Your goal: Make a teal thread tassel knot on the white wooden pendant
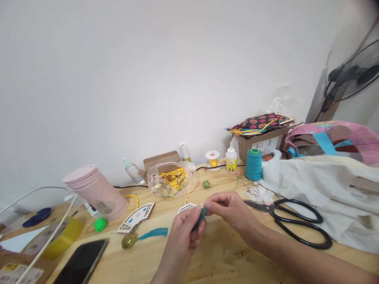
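Observation:
My left hand is closed around a small teal thread tassel, its lower part hidden by the fingers. At the tassel's upper end, my right hand is pinched shut; whatever lies between those fingertips is too small to make out. Behind my hands lies a white cut-out ornament with a yellow cord, partly covered. Left of them, a fan-shaped ornament rests beside a gold-coloured bead with a teal tassel attached.
Black-handled scissors lie right, by white cloth. Behind stand a teal thread cone, glue bottle, yellow cord spool and plastic bag. Left are a pink tumbler, phone and tape roll.

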`<act>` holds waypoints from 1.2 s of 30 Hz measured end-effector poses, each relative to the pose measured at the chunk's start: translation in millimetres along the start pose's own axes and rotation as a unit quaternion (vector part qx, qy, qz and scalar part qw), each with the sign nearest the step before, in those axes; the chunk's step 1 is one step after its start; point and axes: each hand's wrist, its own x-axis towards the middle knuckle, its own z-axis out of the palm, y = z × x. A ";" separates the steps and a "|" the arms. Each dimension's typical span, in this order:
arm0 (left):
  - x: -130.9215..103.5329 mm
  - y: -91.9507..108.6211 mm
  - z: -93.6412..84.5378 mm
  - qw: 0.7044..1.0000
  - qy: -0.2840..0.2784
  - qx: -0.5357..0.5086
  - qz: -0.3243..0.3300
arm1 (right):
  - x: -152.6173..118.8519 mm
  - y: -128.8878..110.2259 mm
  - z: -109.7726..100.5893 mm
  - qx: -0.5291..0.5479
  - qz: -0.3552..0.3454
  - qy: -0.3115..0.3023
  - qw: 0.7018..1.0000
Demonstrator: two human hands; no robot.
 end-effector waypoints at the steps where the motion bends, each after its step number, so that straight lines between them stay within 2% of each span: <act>1: 0.1 0.2 0.4 0.999 -0.007 -0.029 -0.014 | -0.2 0.8 0.3 0.010 -0.002 -0.002 1.000; 7: -1.4 -0.2 1.0 0.990 -0.045 -0.117 -0.061 | 0.3 4.1 -0.6 0.021 -0.008 -0.006 1.000; 11: -2.8 0.9 -1.1 0.986 -0.040 -0.138 -0.081 | 0.9 3.5 -1.3 0.021 -0.012 -0.013 1.000; 18: -4.0 2.9 -4.2 0.989 -0.049 -0.098 -0.099 | 1.8 3.7 -1.1 0.008 -0.020 -0.024 0.999; 36: -2.6 1.4 -6.9 0.997 -0.040 -0.021 -0.070 | 2.9 10.1 0.0 -0.041 -0.041 -0.020 0.998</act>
